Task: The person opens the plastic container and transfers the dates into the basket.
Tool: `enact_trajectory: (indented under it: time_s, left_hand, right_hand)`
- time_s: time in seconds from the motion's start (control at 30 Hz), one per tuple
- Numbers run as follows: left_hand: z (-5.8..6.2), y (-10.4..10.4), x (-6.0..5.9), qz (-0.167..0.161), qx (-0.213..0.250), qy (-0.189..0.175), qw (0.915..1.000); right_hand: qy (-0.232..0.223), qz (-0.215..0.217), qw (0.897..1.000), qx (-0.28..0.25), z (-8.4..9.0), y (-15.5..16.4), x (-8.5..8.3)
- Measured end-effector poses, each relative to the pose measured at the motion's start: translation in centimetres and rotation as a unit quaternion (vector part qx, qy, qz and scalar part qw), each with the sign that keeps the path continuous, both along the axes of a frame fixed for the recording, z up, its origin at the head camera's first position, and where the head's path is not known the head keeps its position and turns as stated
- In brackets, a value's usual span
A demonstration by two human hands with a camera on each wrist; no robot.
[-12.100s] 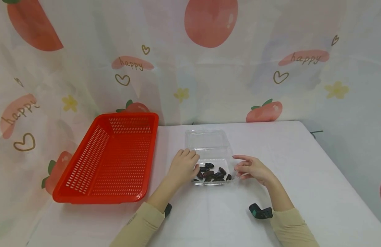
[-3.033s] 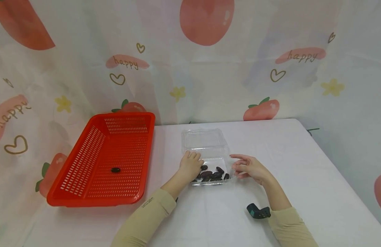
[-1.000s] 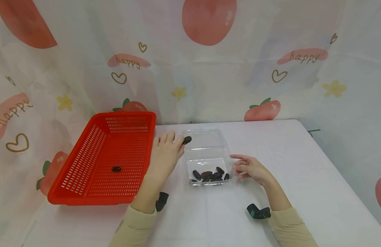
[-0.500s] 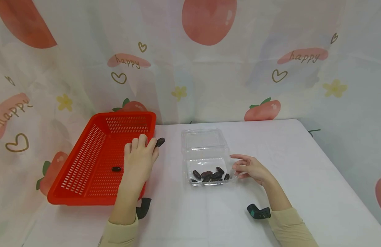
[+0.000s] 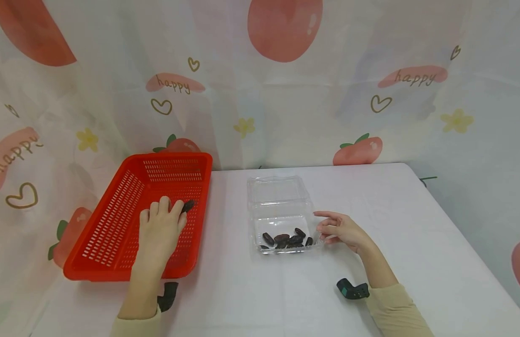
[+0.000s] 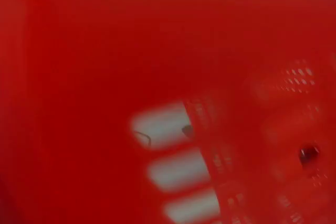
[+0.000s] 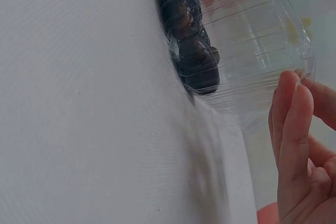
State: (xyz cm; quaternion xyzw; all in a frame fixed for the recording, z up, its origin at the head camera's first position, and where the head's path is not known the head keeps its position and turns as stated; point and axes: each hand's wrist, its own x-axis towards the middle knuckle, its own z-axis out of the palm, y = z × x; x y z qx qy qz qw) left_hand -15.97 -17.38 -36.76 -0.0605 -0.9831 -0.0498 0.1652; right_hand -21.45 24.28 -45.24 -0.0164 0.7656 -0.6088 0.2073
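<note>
My left hand (image 5: pixel 160 229) pinches a dark, wrinkled date (image 5: pixel 188 206) over the red plastic basket (image 5: pixel 202 206), near its right side. In the left wrist view, a date (image 6: pixel 308 153) shows against the basket's red mesh; the hand itself is out of that picture. To the right, a clear plastic clamshell box (image 5: pixel 281 189) lies with its lid folded back, several dates (image 5: pixel 293 239) gathered at its near side. My right hand (image 5: pixel 341 230) stays at the box's right edge; its fingertips (image 7: pixel 290 80) pinch the rim in the right wrist view.
A white cloth (image 5: pixel 390 196) covers the table, which ends at a patterned curtain (image 5: pixel 302 121) behind. Dark wrist-worn devices sit below each hand, the right one (image 5: pixel 352 289) beside its sleeve. The basket's walls rise around the left hand.
My left hand has taken a date from the clamshell box and carried it left, over the basket's rim. Earlier a first date appeared in the basket. The right hand has held its place.
</note>
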Motion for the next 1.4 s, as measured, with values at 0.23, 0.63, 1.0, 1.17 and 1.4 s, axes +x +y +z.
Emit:
enact_trajectory:
  time_s: [0.23, 0.63, 1.0, 1.17, 1.4]
  left_hand:
    - [-1.5, -2.5, -0.1, -0.011, -0.016, -0.021, 0.9996]
    - [-3.6, -4.8, -1.2, -0.063, -0.075, -0.051, 0.9939]
    - [-5.4, -5.2, -2.2, -0.077, -0.126, -0.094, 0.9846]
    - [-5.5, -5.2, -2.3, -0.078, -0.128, -0.106, 0.9829]
    - [-5.6, -5.1, -2.3, -0.077, -0.135, -0.122, 0.9803]
  right_hand:
    - [0.001, 0.002, 1.0, -0.005, 0.2, 0.0, 0.1]
    - [0.0, 0.001, 1.0, -0.004, 0.3, 0.0, 0.2]
    - [-0.002, -0.003, 1.0, 0.002, 0.2, -0.1, 0.2]
    - [0.0, -0.002, 1.0, 0.0, 0.4, -0.1, 0.3]
    - [-0.001, -0.003, 1.0, 0.0, 0.4, -0.1, 0.4]
